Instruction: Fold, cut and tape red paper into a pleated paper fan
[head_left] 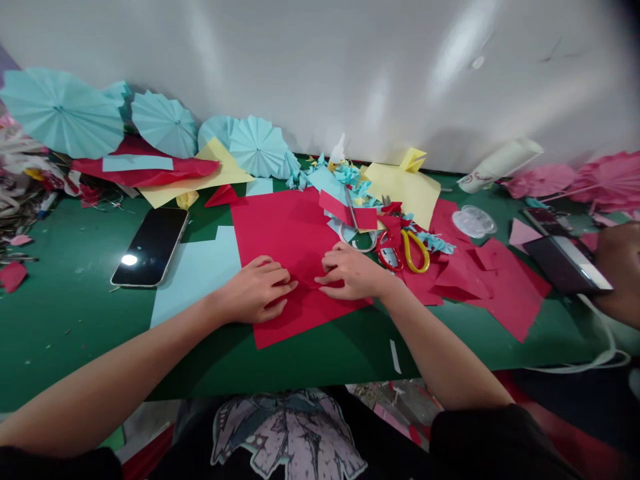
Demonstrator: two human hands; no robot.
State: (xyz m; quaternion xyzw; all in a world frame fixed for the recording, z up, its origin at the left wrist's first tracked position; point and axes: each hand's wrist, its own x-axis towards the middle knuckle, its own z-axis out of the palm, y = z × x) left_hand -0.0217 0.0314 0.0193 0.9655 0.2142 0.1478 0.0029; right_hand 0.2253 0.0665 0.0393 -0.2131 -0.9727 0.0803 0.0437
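A large red paper sheet (280, 220) lies on the green table in front of me. On its lower middle rests my left hand (263, 290), its fingers loosely bent and apart. My right hand (350, 273) touches the same sheet a short way to the right, fingers also spread. Between the fingertips a faint crease shows in the paper. Just beyond my right hand are white-handled scissors (359, 241), red-handled scissors (389, 252) and yellow-handled scissors (416, 252). Part of a light blue sheet (200, 267) shows beside the red one on the left.
A phone (150, 247) lies at left. Pleated blue paper rosettes (257, 147) lean along the wall. Yellow paper (403, 190), blue scraps and red pieces (500, 287) spread rightward. Another person's hand (620, 273) is at the far right by a dark device (565, 263).
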